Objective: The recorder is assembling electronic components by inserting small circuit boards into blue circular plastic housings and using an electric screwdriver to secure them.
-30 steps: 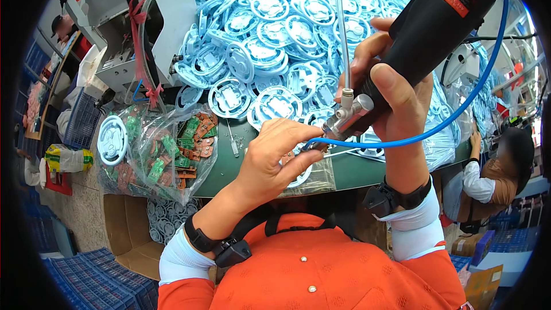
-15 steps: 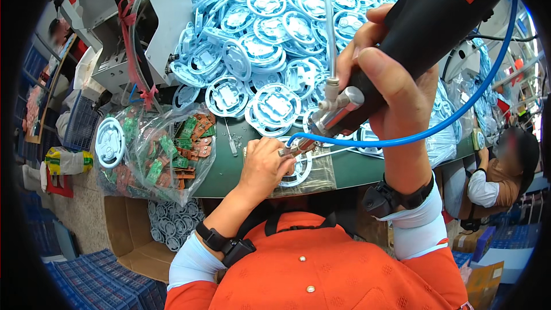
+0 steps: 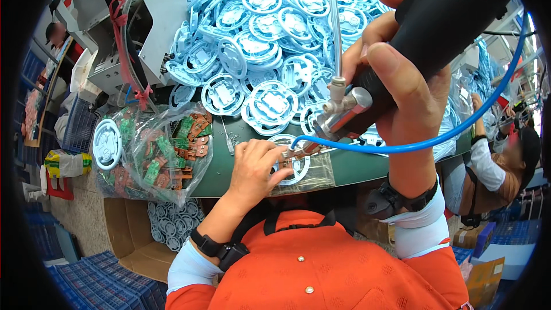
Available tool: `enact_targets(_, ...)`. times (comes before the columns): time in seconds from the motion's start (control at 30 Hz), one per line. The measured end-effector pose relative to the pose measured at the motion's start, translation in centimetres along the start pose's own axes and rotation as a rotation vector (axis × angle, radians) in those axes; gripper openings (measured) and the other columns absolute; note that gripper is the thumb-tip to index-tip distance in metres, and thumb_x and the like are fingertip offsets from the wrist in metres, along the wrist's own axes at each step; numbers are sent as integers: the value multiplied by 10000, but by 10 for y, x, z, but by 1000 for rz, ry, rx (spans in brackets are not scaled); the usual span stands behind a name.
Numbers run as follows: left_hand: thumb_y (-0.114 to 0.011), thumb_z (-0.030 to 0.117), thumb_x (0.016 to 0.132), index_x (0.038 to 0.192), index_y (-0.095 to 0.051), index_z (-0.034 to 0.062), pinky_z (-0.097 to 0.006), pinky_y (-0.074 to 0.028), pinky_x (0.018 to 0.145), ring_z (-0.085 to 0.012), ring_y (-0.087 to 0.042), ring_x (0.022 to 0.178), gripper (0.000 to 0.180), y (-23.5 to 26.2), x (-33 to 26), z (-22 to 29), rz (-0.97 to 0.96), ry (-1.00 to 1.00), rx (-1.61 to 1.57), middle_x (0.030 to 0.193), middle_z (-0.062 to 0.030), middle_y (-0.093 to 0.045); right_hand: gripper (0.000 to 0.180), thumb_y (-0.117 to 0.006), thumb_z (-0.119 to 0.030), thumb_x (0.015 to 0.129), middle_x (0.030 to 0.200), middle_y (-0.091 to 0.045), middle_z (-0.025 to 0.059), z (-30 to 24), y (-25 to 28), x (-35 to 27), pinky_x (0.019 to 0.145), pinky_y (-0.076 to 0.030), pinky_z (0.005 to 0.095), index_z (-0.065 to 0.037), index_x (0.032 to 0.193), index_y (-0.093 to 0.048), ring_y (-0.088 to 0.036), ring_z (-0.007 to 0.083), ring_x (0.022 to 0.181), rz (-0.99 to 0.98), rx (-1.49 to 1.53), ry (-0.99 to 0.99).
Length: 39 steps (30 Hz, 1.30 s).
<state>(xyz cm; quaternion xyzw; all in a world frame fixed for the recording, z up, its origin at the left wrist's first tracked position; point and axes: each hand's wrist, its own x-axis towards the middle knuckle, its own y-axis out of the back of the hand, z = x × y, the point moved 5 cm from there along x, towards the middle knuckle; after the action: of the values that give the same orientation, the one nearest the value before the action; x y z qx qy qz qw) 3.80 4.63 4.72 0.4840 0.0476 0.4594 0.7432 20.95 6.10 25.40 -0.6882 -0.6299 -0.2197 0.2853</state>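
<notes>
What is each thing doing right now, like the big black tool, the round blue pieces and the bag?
Black power screwdriver: gripped in the right hand, tilted, tip down at a part.
Round blue part: flat on the green table, steadied by the left hand.
Blue parts pile: heaped loosely.
Clear bag of small circuit boards: open, lying on its side.
Blue hose: joined to the tool, curving.

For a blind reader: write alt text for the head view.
A right hand holds a black power screwdriver tip-down onto a round blue plastic part steadied by the left hand, before a heap of blue parts.
</notes>
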Motion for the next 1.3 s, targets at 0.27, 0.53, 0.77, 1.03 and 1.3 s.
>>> enact_targets(0.27,-840,374,716,1332,-593,105,-601,-268,1090,-279,-412,1392,717,-22,-29,-11,-112,-46,103,1460,-58,-508,477,-659,-43,842,781,-566,87,21,4,-26,577,-522,314,14,1269,-453,-643,210,614,-85,-55,-161)
enact_targets(0.53,-846,361,715,1261,-636,101,-600,-260,1094,-279,-414,1395,641,-28,-31,-12,-75,-18,77,1447,-60,-525,497,-641,-5,837,779,-577,93,35,0,-37,597,-521,309,17,1290,-437,-645,200,625,-97,-118,-139)
enact_targets(0.77,-834,236,738,1104,-676,109,-578,-277,1073,-296,-459,1346,418,-23,-27,-7,100,-58,50,1381,-81,-564,432,-627,-43,858,780,-557,95,28,-1,-32,593,-513,319,17,1250,-455,-618,206,616,0,-22,-159)
enact_targets(1.03,-843,246,720,1140,-672,109,-565,-277,1086,-334,-479,1322,473,1,-25,-14,106,44,55,1354,-102,-588,446,-625,-42,876,761,-578,87,13,21,-15,583,-509,300,84,1273,-467,-635,178,613,-7,-318,-43)
enact_targets(1.3,-831,351,740,1247,-643,101,-616,-260,1095,-305,-440,1369,596,-25,-30,-12,-113,-57,118,1350,-85,-575,467,-620,0,869,801,-595,95,33,12,-22,617,-529,308,86,1296,-452,-642,183,628,-6,-227,-53)
